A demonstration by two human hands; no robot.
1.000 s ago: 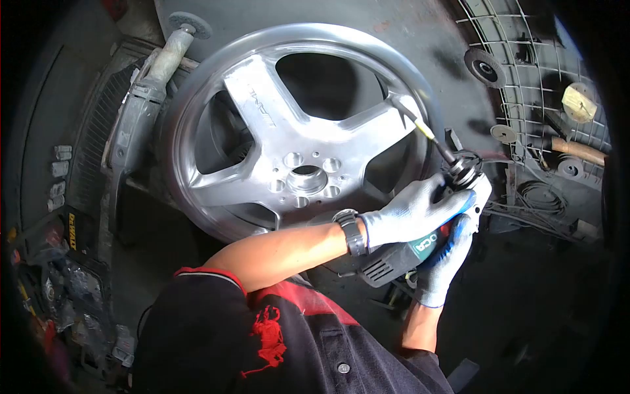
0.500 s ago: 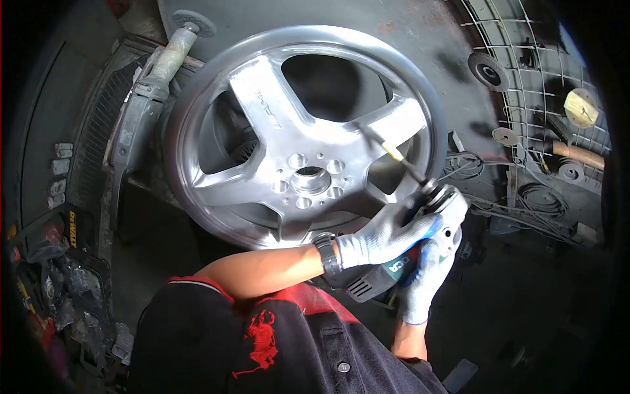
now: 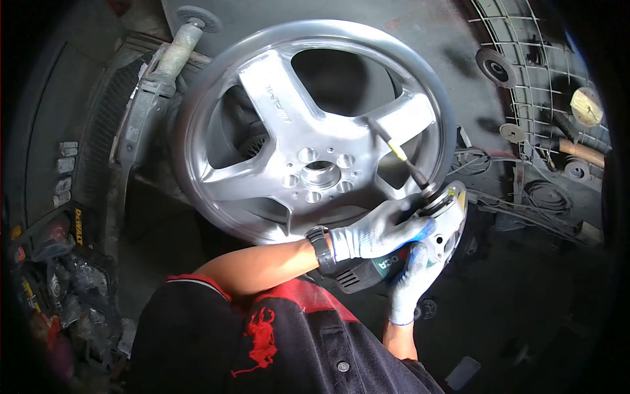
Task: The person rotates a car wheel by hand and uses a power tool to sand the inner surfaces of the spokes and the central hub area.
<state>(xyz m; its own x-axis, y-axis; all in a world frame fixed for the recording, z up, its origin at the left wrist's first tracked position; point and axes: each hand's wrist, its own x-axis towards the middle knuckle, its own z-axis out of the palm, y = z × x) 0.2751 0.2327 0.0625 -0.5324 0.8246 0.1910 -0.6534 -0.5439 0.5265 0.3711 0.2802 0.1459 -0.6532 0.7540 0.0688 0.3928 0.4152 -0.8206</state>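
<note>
- The wheel (image 3: 315,131) stands tilted at the centre, with a panel (image 3: 426,39) behind it.
- The grinder (image 3: 384,266) sits just below the wheel's lower right rim; its long bit (image 3: 397,151) reaches up across the wheel's right spoke.
- The left hand (image 3: 377,233) closes over the grinder's top, right under the wheel's rim.
- The right hand (image 3: 410,279) wraps the grinder from beneath, farther from the wheel.
- A second power tool (image 3: 157,72) lies along the wheel's left edge.
- A wire grille (image 3: 538,85) lies well to the wheel's right, with a disc (image 3: 495,65) at its near edge and a wooden handle (image 3: 581,151) on it.
- Coiled cable (image 3: 545,194) lies right of the wheel, below the grille.
- A tool case (image 3: 75,226) sits to the wheel's lower left.
</note>
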